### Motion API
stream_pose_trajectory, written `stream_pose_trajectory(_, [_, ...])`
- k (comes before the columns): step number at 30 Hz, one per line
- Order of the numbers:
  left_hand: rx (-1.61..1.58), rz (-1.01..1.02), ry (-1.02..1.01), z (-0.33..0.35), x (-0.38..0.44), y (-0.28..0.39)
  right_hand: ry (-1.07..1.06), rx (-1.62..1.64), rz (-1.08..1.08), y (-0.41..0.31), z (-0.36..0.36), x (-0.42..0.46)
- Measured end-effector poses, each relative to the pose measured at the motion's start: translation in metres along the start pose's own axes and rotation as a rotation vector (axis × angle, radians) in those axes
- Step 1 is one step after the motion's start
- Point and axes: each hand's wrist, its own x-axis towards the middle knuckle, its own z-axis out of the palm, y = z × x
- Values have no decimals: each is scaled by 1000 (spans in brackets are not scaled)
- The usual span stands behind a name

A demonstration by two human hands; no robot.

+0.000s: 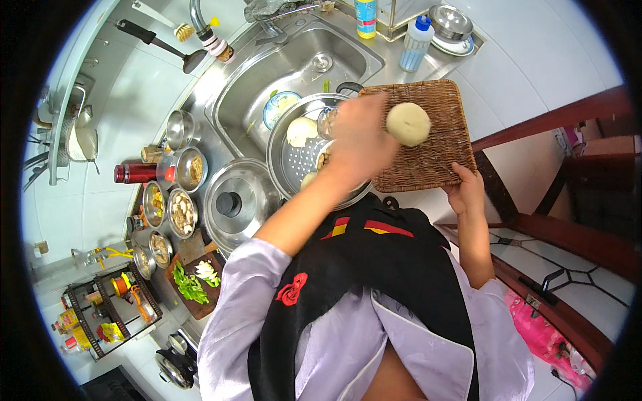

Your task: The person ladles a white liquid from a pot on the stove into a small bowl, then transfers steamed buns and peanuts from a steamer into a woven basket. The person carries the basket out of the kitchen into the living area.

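Note:
My right hand (464,188) grips the near right corner of a rectangular wicker tray (446,170). One round, pale dough piece (409,124) lies on the tray. Motion blurs my left hand (363,138), which is over the right side of a perforated steel steamer pot (298,163) and the tray's left edge; whether it holds anything is not clear. In the steamer, a pale dough piece (302,132) and small bowls of food, partly behind my hand, are visible. A further pale piece shows beside my left forearm.
A steel sink (241,100) with a patterned plate (281,108) lies beyond the steamer. To the left are a pot lid (241,200), several steel bowls of ingredients (182,213) and a cutting board (200,311) with chopped greens. Bottles (416,45) stand at the back right.

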Motion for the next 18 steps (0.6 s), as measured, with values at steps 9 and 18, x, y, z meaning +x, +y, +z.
stream_pose_trajectory(9, [568, -227, -479, -16, -43, -174, -24, 98, 129, 22, -26, -1])
stream_pose_trajectory(18, [921, -218, -562, 15, -50, -200, 29, 100, 28, 34, -20, -6])
